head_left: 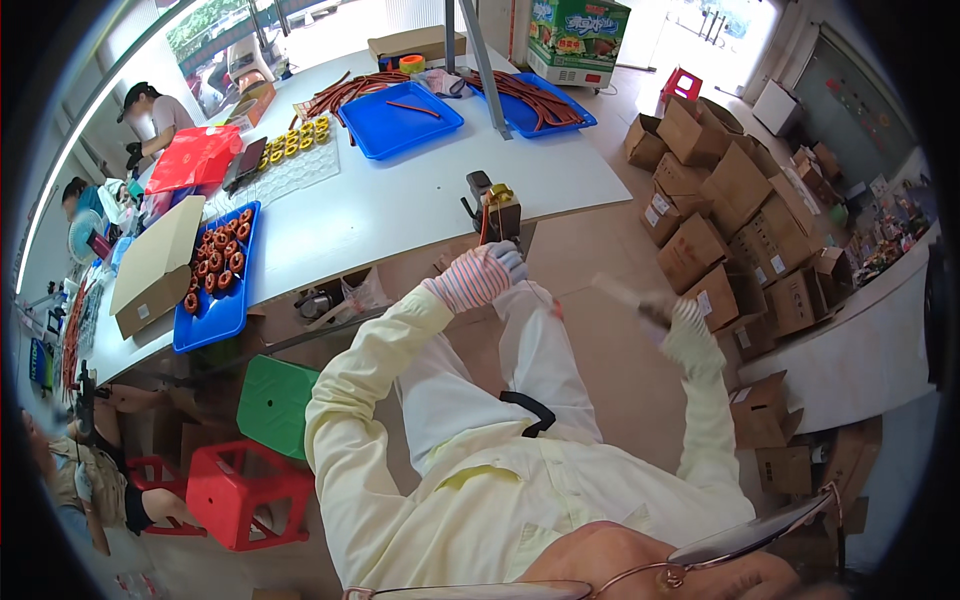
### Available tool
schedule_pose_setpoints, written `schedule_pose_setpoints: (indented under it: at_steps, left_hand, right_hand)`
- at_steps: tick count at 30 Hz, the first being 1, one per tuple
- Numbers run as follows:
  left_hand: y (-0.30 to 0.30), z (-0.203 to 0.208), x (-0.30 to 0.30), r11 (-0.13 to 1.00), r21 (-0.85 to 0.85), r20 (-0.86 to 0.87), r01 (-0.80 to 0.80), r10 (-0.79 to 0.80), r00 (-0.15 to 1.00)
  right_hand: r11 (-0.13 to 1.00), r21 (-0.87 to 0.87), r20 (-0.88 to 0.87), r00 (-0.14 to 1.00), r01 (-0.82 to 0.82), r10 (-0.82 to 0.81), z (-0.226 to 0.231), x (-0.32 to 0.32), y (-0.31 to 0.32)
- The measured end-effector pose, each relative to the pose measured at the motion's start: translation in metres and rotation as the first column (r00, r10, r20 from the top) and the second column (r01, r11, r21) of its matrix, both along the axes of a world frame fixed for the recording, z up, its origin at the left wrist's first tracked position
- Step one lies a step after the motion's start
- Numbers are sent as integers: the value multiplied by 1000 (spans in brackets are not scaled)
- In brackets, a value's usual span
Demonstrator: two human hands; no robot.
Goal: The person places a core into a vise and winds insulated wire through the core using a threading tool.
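At the table's near edge stands a small dark bench vise (479, 188) with a yellow ring (499, 194) at its top. A red-orange strip (486, 220) runs down from the ring. My left hand (476, 277), in a striped knit glove, is closed around the strip's lower part just below the vise; its fingertips are partly hidden. Off to the right, my gloved right hand (692, 337) is raised away from the table and wrapped round a long wooden-looking tool (634, 298). Motion smears that tool, so its exact kind is unclear.
The white table (390, 195) carries blue trays (402, 120) with red strips, rows of yellow rings (300, 140), and a tray of red-wound rings (215, 262). Cardboard boxes (740, 190) pile up at right. Green (277, 405) and red (240, 495) stools stand at left. Other people sit farther left.
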State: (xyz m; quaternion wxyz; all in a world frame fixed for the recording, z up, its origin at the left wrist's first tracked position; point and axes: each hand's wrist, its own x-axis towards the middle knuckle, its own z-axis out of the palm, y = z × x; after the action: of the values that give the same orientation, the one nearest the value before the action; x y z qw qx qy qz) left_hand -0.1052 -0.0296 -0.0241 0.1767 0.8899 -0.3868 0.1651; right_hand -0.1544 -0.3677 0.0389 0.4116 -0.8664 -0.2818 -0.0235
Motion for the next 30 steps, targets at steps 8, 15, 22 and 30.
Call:
schedule_pose_setpoints:
  at_steps: [8, 15, 22, 30]
  left_hand:
    - [-2, -31, 20, 975, 215, 336, 55, -127, 933]
    - [-7, -51, 21, 950, 312, 311, 1, -103, 945]
    - [-18, 15, -13, 999, -19, 227, 47, -42, 973]
    - [39, 20, 5, 106, -988, 134, 116, 190, 973]
  right_hand:
    - [952, -109, 640, 713, -284, 286, -4, 158, 172]
    - [889, -212, 196, 874, -406, 445, -14, 177, 205]
    - [942, 85, 164, 937, -326, 309, -29, 174, 191]
    - [981, 194, -507, 855, -11, 110, 4, 71, 114]
